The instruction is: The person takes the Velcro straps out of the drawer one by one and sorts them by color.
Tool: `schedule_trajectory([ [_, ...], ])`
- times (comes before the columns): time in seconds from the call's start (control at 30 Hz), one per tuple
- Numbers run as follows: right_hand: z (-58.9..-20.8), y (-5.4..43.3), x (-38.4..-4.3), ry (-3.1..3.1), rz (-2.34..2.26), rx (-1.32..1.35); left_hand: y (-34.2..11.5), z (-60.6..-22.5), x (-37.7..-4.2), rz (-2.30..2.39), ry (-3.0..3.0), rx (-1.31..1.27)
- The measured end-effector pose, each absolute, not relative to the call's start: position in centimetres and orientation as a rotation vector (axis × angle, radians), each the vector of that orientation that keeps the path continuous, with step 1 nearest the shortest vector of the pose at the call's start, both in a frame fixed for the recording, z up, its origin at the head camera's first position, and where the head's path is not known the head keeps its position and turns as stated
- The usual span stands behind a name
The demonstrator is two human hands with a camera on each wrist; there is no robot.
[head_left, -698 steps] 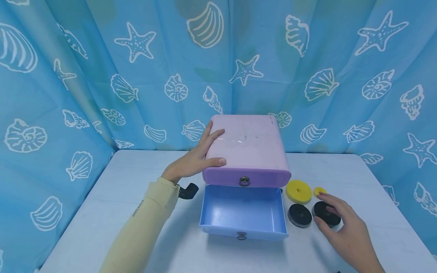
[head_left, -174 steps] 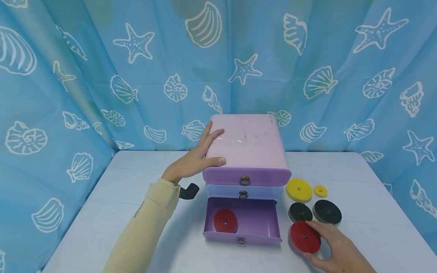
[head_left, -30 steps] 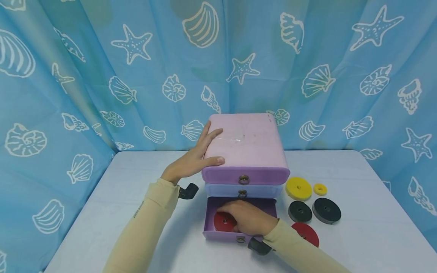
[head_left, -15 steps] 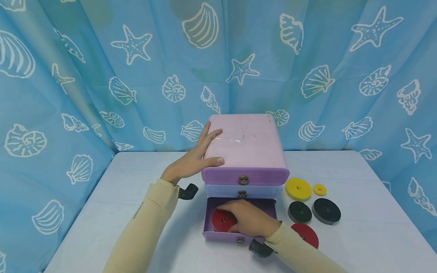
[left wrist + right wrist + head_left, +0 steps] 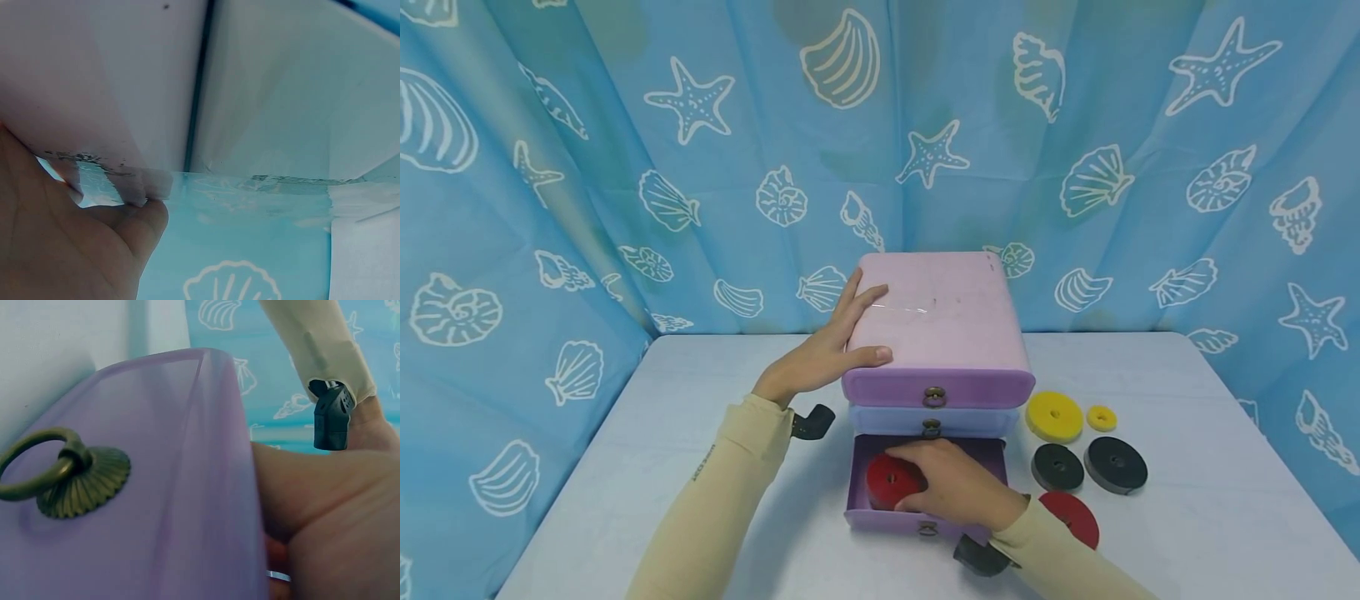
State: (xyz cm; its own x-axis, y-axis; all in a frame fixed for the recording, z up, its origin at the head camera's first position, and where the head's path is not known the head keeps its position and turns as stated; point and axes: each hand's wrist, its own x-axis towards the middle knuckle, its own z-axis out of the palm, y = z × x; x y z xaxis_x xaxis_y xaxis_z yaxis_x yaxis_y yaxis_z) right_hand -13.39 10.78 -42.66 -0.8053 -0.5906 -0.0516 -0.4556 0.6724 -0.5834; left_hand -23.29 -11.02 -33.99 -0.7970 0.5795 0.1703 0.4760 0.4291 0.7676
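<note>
A small pink drawer cabinet [image 5: 943, 321] stands on the table. My left hand [image 5: 820, 354] rests on its top left edge, fingers and thumb spread. In the head view the lowest purple drawer [image 5: 872, 520] is pulled out. Inside it, on the left, my right hand [image 5: 962, 485] grips a red disc-shaped roll [image 5: 883, 483] with a centre hole, thumb in front and fingers behind. I cannot tell whether another roll lies beneath it. The right wrist view shows mostly the drawer front [image 5: 150, 450] with its brass ring pull [image 5: 84, 481]; the roll is mostly hidden there.
The blue middle drawer [image 5: 887, 419] and purple top drawer [image 5: 880, 389] are pushed in. To the right lie another red roll [image 5: 1075, 517], two black rolls [image 5: 1057, 467], a large yellow one [image 5: 1054, 415] and a small yellow one [image 5: 1102, 417]. A patterned blue curtain [image 5: 880, 133] hangs behind.
Long before, the blue drawer was out; now the bottom one is. My right hand has left the rolls at the right for the drawer. Lately the gripped red roll shifted slightly; my left hand stayed.
</note>
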Motion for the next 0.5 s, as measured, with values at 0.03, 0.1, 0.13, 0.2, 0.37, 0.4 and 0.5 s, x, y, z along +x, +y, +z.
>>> schedule_trajectory([
  [0.03, -42.6, 10.9, -13.3, 2.647, -0.850, -0.832, -11.0, -34.0, -23.3, 1.312, 2.552, 0.945],
  [0.1, -42.6, 11.0, -13.2, 2.634, -0.893, -0.802, -11.0, -34.0, -23.3, 1.310, 2.553, 0.940],
  [0.13, -42.6, 11.1, -13.1, 2.631, -0.910, -0.787, -11.0, -34.0, -23.3, 1.308, 2.554, 0.939],
  [0.2, -42.5, 11.3, -13.0, 2.630, -0.930, -0.760, -10.9, -34.0, -23.3, 1.306, 2.555, 0.938],
  [0.37, -42.2, 11.6, -12.7, 2.641, -0.957, -0.710, -10.9, -34.0, -23.3, 1.306, 2.554, 0.936],
  [0.4, -42.2, 11.7, -12.6, 2.643, -0.969, -0.705, -11.0, -34.0, -23.3, 1.306, 2.553, 0.933],
  [0.5, -41.9, 11.9, -12.4, 2.648, -0.999, -0.703, -11.0, -34.0, -23.3, 1.301, 2.556, 0.925],
])
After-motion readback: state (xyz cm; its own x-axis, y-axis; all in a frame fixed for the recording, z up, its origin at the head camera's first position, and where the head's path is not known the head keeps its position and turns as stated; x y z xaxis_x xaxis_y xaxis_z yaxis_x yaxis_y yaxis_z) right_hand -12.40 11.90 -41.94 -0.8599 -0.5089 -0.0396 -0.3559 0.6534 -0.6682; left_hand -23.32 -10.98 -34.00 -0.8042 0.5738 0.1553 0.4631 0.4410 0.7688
